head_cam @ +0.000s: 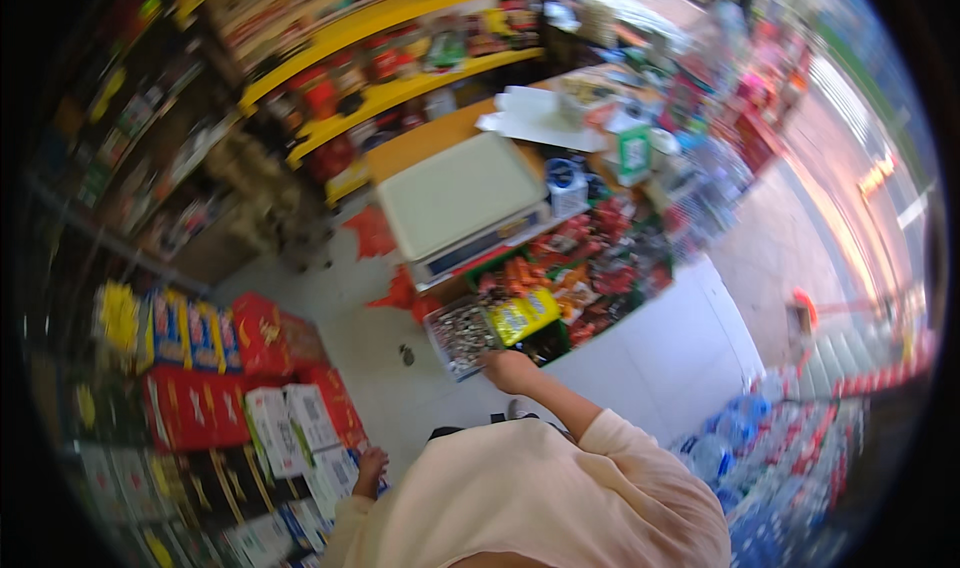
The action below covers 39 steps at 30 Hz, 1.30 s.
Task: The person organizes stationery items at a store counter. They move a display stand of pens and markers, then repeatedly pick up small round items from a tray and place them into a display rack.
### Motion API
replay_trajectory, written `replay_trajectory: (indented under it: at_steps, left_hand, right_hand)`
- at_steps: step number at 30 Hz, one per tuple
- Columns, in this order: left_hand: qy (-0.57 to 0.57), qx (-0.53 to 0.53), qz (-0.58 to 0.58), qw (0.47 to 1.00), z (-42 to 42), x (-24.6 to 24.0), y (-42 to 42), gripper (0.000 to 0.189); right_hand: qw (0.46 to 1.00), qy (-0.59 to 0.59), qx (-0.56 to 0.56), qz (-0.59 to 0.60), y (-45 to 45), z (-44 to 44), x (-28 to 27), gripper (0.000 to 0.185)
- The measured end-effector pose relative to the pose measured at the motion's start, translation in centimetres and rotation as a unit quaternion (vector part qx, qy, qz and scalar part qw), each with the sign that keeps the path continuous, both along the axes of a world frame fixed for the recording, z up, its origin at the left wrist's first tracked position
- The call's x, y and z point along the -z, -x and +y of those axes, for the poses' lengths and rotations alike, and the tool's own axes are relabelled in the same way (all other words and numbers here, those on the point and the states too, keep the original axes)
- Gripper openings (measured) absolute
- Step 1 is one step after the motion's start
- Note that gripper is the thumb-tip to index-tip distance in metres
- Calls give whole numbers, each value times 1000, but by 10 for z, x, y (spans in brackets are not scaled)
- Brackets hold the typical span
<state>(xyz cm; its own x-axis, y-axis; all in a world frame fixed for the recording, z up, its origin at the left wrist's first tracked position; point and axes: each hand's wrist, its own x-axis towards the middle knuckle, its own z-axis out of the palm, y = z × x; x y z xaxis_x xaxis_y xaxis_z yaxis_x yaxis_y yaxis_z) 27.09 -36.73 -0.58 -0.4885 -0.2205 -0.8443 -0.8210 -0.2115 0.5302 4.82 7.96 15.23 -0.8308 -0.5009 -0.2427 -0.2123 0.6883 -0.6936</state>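
Observation:
My right hand (pixel 506 370) is at the near edge of a shallow clear box (pixel 459 337) filled with many small pieces, by its right corner; blur hides whether the fingers grip it. Just beyond lies a yellow packet (pixel 525 315), beside green crates of red and orange wrapped goods (pixel 574 245). Low on the left, my left hand (pixel 371 463) hangs beside stacked white cartons (pixel 311 415), its fingers slightly curled with nothing visible in them. A weighing scale with a flat pale platform (pixel 465 193) stands on the wooden counter behind the crates.
Yellow-edged shelves (pixel 405 91) of packaged goods stand behind the counter. Red gift boxes (pixel 196 409) are stacked at left. Wrapped packs of bottles (pixel 787 448) stand at lower right. A green-framed printed code (pixel 634 154) stands on the counter. Red plastic bags (pixel 371 232) hang at the counter's left end.

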Motion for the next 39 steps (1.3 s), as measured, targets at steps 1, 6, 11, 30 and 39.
replay_trajectory:
  at_steps: [1,6,11,30,39]
  left_hand:
    - [14,-38,-44,998,2,1,1,26]
    - [151,90,24,984,31,7,13,33]
    - [231,182,83,952,-13,34,14,28]
    - [120,-3,4,993,-342,55,219,22]
    - [61,197,96,974,-244,46,350,31]
  right_hand:
    - [999,30,10,16,-1,-3,4,23]
    - [998,21,-47,-17,-1,-37,14,24]
    - [991,-40,-112,-53,13,-100,18,27]
    - [995,-79,-64,8,88,-335,-2,29]
    - [1000,-10,-10,-10,214,-338,9,29]
